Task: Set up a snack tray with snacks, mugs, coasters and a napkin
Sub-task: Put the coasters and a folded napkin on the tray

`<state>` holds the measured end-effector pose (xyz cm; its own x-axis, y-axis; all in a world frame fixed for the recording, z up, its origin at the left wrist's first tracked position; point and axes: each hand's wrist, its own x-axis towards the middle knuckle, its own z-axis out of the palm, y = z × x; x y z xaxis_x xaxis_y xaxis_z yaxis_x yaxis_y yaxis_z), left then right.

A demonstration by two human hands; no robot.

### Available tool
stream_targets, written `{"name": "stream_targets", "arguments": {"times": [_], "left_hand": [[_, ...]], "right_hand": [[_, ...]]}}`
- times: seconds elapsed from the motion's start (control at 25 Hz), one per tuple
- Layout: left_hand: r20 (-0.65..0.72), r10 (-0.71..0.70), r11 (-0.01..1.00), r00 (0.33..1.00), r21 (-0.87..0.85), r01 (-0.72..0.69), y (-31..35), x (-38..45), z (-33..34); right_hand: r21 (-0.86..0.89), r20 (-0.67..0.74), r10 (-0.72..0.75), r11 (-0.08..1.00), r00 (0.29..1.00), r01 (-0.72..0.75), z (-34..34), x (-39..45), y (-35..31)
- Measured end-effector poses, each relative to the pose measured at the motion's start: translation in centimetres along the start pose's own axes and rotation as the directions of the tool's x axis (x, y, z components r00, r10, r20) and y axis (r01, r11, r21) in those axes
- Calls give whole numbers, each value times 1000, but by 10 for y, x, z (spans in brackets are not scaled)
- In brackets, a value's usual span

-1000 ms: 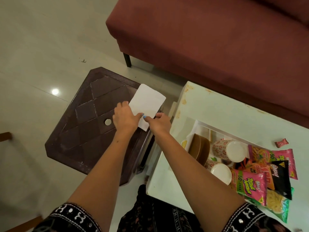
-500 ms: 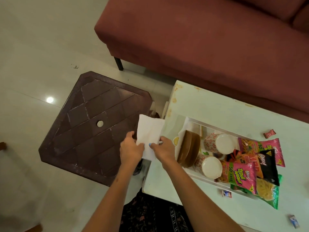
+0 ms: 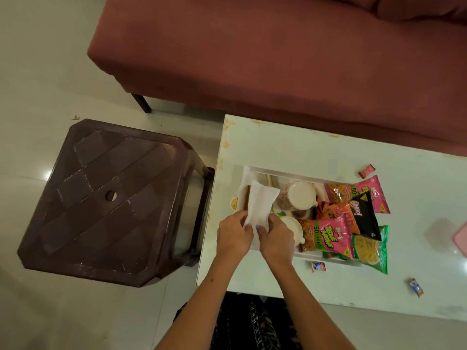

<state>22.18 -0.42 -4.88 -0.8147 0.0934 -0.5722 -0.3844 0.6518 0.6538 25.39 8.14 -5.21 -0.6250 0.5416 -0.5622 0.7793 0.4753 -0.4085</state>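
1. The left hand point(image 3: 233, 233) and right hand point(image 3: 276, 236) both pinch the near edge of a white napkin point(image 3: 260, 205).
2. The napkin hangs over the left end of the tray point(image 3: 290, 173), beside two mugs point(image 3: 299, 195).
3. Snack packets point(image 3: 328, 236) fill the tray's right end on the white table point(image 3: 290, 145).

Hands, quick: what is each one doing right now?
Left hand: pinches the napkin's near edge, over the tray.
Right hand: also pinches the napkin's near edge.
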Motion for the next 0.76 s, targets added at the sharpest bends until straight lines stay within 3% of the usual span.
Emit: {"name": "stream_targets", "arguments": {"times": [0.16,0.36,0.76], "left_hand": [[64,18,999,998,35,-21,4,10,14],[3,4,1000,1000,26,-5,-5,14,26],[21,-19,991,1000,130,16,-34,14,42]], "right_hand": [[-14,77,-1,1000,997,2,4,13,4],[-8,72,-36,999,997,37,12,17,8],[-178,168,-204,956,964,233,35,8,30]]}}
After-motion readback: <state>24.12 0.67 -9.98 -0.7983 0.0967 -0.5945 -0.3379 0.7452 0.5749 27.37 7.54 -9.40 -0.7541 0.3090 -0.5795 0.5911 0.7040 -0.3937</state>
